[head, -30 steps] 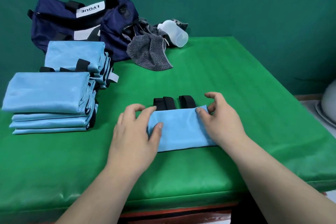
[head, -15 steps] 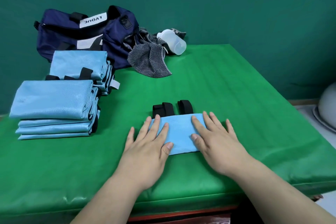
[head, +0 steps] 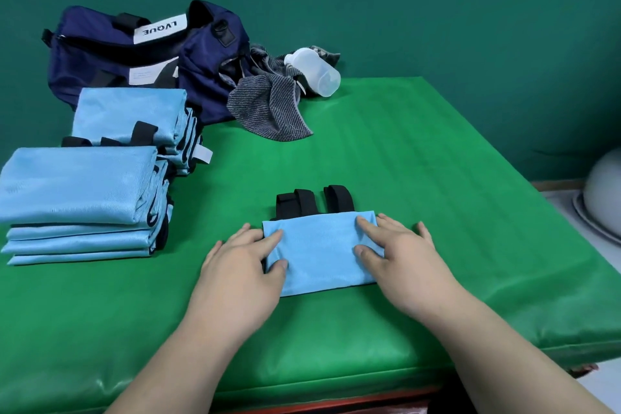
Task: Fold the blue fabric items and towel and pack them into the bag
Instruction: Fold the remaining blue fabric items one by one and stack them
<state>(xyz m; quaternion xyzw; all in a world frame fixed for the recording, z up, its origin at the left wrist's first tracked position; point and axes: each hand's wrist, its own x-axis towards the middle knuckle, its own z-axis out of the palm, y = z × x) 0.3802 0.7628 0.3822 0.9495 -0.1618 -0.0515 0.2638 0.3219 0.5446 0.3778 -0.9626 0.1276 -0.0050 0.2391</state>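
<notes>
Left hand (head: 242,265) and right hand (head: 400,259) lie flat, fingers straight, on the folded blue fabric item (head: 319,252); pressing evenly outward should set the crease squarely

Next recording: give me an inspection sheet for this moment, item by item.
Surface: green padded mat, glossy along its near edge.
Job's things: folded blue item under both hands, black straps sticking out at its far edge; near stack and far stack of folded blue items at the left; navy bag behind them; grey towel crumpled beside the bag, not folded.
Clutter: white bottle on its side by the towel.
Hands: left hand and right hand flat, pressing the item's two ends.
Cables: nothing seen.
Surroundings: teal wall; white rounded object at the right edge, off the mat.
</notes>
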